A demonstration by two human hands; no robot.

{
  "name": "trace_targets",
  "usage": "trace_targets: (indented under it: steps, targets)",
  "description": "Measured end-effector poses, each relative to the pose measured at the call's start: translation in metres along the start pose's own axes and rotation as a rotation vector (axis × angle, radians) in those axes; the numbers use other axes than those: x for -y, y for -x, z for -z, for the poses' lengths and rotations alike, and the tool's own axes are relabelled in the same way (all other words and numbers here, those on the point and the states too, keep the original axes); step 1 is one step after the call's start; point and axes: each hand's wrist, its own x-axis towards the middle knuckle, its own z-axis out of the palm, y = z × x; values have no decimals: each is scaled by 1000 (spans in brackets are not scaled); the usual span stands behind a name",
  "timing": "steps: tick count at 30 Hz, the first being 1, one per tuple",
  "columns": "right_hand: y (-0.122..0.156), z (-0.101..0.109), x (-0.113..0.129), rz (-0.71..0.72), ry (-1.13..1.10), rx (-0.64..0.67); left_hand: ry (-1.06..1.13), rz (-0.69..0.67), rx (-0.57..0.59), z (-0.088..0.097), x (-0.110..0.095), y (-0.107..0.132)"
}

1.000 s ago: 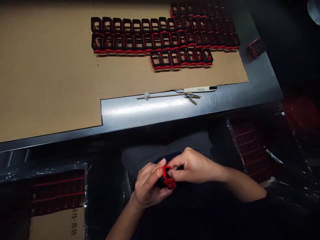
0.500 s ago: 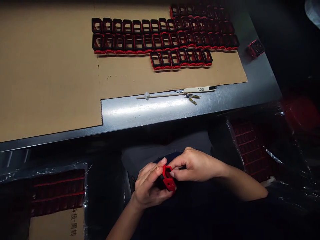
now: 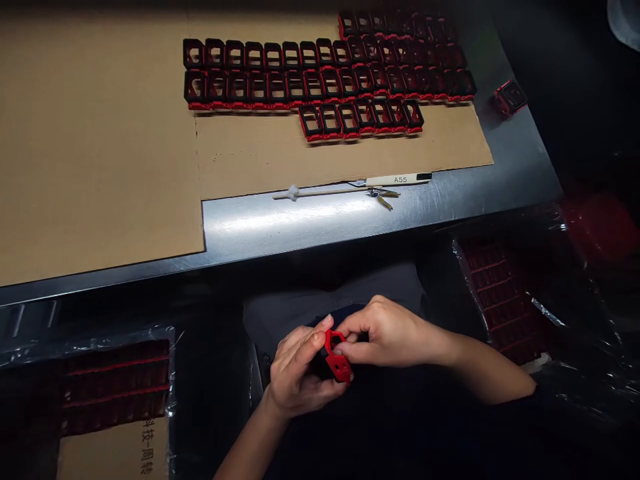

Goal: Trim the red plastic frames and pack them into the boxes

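Over my lap, a red-and-black plastic frame (image 3: 341,367) is tilted with its opening toward my right side. My left hand (image 3: 299,372) is wrapped round it from the left, thumb along its upper edge. From the right, my right hand (image 3: 385,333) is closed at the frame, with thumb and index finger at the rim and the thumb tip reaching into the opening. Whether those fingers pinch the rim or some small piece is hidden. On the table, rows of similar red-and-black frames (image 3: 315,87) stand on a cardboard sheet (image 3: 100,147).
Along the metal table's (image 3: 280,230) front lie a white-handled knife marked A55 (image 3: 399,180), a thin stick with white fluff (image 3: 325,192) and small nippers (image 3: 384,198). One frame (image 3: 511,98) sits at the right edge. Plastic-lined boxes of parts flank me, left (image 3: 171,373) and right (image 3: 463,267).
My right thumb has shifted slightly left, further into the frame's opening. The frame has turned slightly, and my left hand keeps its hold.
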Motion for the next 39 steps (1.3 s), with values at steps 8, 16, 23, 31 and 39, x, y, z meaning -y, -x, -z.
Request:
trace_targets:
  steps: [8,16,23,31,39]
  targets:
    - [6,16,-9,36,-194,122,-16,73,-54,-1,-1,3]
    - [-2,-13,-4,-30,-14,-111,122,132,-101,-10,0,9]
    - [-1,-10,-32,-185,-321,-352,271,248,-191,-16,-1,17]
    - [5,-37,-34,-152,-990,106,365,346,-128,-21,-1,23]
    - [1,-41,-27,-278,-1044,-12,490,443,-92,-20,-2,29]
